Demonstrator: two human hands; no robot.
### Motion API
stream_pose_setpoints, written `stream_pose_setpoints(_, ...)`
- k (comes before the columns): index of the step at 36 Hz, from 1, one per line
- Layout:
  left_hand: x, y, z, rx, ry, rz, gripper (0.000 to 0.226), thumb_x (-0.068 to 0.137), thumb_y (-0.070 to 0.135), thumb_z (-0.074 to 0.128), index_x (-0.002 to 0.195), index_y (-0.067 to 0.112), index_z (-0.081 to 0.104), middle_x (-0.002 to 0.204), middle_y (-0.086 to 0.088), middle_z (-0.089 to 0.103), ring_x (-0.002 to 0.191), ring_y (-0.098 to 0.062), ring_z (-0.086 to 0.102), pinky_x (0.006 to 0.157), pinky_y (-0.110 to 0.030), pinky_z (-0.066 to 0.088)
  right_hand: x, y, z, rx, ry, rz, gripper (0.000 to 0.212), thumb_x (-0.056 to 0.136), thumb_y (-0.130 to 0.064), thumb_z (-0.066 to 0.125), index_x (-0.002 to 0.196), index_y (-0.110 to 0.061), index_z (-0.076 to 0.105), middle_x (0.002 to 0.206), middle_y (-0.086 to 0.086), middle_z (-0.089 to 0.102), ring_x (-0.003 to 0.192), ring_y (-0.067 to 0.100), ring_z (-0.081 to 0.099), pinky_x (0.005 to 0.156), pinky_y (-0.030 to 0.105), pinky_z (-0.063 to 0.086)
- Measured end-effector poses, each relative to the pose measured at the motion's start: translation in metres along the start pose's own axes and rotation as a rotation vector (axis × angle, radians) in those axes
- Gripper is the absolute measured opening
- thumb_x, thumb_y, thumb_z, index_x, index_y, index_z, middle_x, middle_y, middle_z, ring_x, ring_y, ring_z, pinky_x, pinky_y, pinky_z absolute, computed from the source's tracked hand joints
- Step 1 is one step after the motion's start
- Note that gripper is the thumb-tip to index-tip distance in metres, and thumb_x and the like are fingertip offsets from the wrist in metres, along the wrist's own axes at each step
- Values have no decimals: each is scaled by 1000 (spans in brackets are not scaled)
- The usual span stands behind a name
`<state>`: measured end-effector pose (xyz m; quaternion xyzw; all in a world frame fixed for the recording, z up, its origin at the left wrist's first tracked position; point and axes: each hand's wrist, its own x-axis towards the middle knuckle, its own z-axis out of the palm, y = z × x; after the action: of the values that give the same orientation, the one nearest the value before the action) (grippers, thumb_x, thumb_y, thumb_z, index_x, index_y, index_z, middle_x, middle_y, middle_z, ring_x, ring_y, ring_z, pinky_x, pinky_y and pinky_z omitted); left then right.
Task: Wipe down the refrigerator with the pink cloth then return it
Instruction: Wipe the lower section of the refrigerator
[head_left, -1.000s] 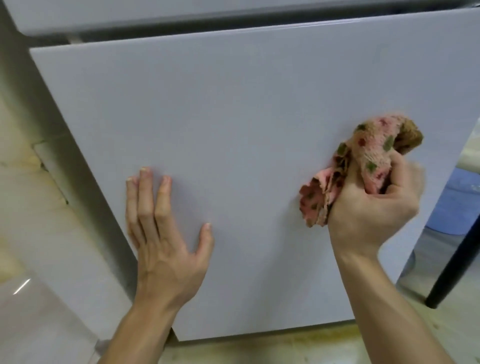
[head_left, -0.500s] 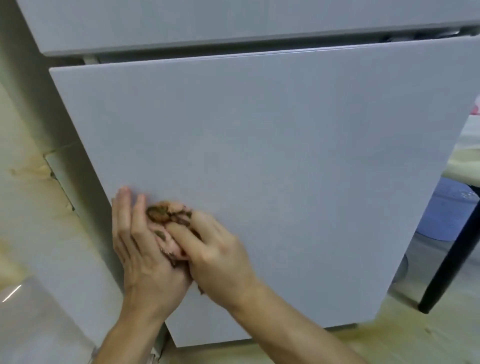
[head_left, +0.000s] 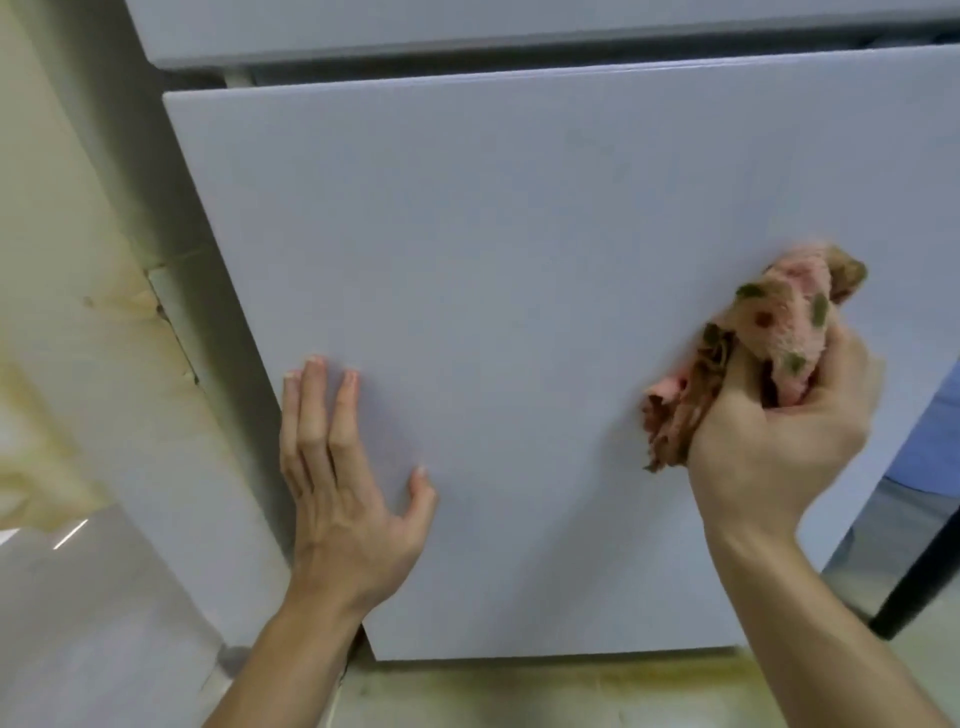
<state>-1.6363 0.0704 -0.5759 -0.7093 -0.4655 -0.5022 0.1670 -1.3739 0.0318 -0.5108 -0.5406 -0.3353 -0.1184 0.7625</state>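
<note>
Right hand (head_left: 779, 441) is gripping bunched pink spotted cloth (head_left: 769, 332) against pale grey refrigerator door (head_left: 519, 260); left hand (head_left: 343, 483) is resting flat, fingers straight.

A cream wall (head_left: 47, 218) is standing at left, a glossy floor (head_left: 104, 634) is reflecting light, and a black furniture leg (head_left: 919, 579) and a blue container (head_left: 937, 426) are showing at right.

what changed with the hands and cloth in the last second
The right hand, gripping the pink cloth, swept from the right side of the refrigerator door across to the left hand at lower left, then back to the right side, where it is now. The left hand stayed flat on the door, and the grip on the cloth never let go.
</note>
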Motion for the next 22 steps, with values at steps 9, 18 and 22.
stream_pose_setpoints(9, 1, -4, -23, -82, -78, -15, 84, 83, 0, 58, 161, -3, 24, 173, -12, 12, 162, -30, 8, 132, -47, 13, -71, -54, 56, 74, -310, -440, 43, 83, 0, 64, 124, -9, 75, 109, 13, 63, 92, 16, 62, 77, 14, 48)
stream_pose_setpoints(18, -11, -13, -48, -193, -123, -74, 53, 86, 1, 62, 139, 2, 55, 166, 1, 33, 156, -20, 30, 126, -31, 28, -146, -42, 53, 15, -1032, -344, 39, 86, -21, 69, 124, -29, 71, 120, -14, 62, 85, 15, 68, 69, 28, 58)
stream_pose_setpoints(22, -18, -21, -59, -178, -166, -92, 45, 89, 17, 55, 132, 7, 60, 158, 5, 43, 148, -15, 38, 122, -18, 27, -138, -47, 49, -21, -1298, -203, 34, 96, -29, 64, 128, -39, 66, 121, -18, 59, 94, 14, 70, 84, 37, 60)
